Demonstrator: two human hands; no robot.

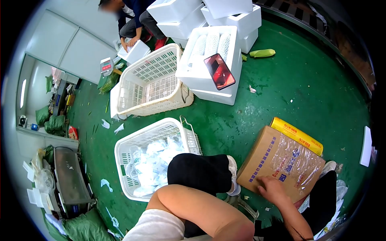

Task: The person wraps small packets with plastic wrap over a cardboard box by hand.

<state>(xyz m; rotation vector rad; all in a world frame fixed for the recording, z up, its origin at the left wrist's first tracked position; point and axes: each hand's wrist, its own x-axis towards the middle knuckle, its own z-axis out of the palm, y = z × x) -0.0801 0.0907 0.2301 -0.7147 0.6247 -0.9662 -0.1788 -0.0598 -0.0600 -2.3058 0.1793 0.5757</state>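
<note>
My right hand (274, 190) lies on the near left part of a taped cardboard box (257, 160), fingers somewhat apart and touching its printed top. Nothing shows in its grip. A yellow printed carton (297, 136) rests along the far edge of the box. My left forearm (201, 205) crosses the bottom of the view below a white sleeve, and its hand is out of sight. Left of my black-clad knee (197, 172) stands a white plastic basket (120, 168) holding many crumpled white and bluish packets (155, 160).
A second basket (152, 108) stands farther back. Beyond it are stacked white foam boxes (229, 86), with a phone (219, 71) at the nearest one. A co-worker (136, 24) crouches over a foam box near a scale (107, 66). Scraps dot the green floor (281, 92).
</note>
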